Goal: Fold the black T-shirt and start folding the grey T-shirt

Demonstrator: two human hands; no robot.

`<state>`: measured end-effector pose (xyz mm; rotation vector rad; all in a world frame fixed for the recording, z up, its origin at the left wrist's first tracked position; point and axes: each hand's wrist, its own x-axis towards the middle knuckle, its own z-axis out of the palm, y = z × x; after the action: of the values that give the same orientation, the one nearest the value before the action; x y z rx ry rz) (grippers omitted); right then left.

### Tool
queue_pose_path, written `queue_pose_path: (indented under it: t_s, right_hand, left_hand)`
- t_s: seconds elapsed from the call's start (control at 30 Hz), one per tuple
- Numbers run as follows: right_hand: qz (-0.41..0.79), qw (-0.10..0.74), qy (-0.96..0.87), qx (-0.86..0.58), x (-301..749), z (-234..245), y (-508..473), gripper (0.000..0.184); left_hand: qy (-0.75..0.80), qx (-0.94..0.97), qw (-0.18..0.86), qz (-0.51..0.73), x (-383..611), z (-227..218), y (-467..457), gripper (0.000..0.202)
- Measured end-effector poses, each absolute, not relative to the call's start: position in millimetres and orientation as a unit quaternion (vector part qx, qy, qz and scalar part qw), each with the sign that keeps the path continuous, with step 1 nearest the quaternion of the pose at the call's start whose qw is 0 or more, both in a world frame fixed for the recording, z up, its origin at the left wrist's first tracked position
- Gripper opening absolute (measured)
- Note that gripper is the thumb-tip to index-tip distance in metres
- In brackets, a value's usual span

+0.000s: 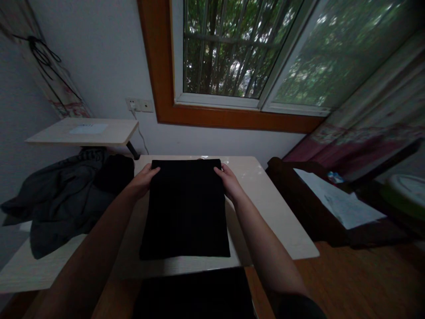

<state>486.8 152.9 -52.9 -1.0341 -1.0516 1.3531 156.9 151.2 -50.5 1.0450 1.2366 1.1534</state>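
Observation:
A black piece of folded cloth (pixel 186 208), roughly square, is spread above the pale table (pixel 272 208). My left hand (pixel 144 179) pinches its far left corner, thumb on top. At the far right corner my right hand (pixel 229 180) grips the cloth the same way. The far edge between my hands looks straight and taut. Its near edge hangs or lies close to the table's front edge; I cannot tell whether it touches the surface. What kind of garment it is does not show.
Dark grey clothing (pixel 66 195) is heaped on the left, beneath a raised shelf (pixel 116 133) bearing a paper sheet (pixel 89 128). A window (pixel 232 53) and wall sockets (pixel 139 105) are behind. Dark wooden furniture (pixel 299 208) with papers (pixel 338 199) stands at the right.

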Motion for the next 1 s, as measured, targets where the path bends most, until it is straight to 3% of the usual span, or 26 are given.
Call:
queue_pose_path:
  t_s: [0.17, 0.37, 0.57, 0.8, 1.0]
  right_hand:
    - [0.51, 0.473, -0.456, -0.555, 483.9, -100.5, 186.9, 0.052]
    - [0.508, 0.483, -0.475, -0.532, 488.6, -116.3, 187.9, 0.067]
    - [0.479, 0.557, -0.485, -0.474, 482.9, -105.8, 202.7, 0.07]
    - [0.438, 0.465, -0.517, -0.57, 495.8, -130.2, 191.8, 0.083]
    - [0.408, 0.399, -0.594, -0.568, 519.0, -140.8, 145.7, 0.071]
  left_hand:
    - [0.557, 0.444, 0.565, 0.417, 157.6, -105.1, 180.6, 0.073]
    - [0.518, 0.452, 0.552, 0.471, 151.2, -124.0, 184.6, 0.084]
    - [0.556, 0.452, 0.458, 0.526, 153.0, -117.8, 199.2, 0.076]
    - [0.634, 0.47, 0.415, 0.452, 152.1, -133.6, 172.7, 0.076]
    - [0.666, 0.58, 0.348, 0.315, 144.5, -128.5, 115.8, 0.082]
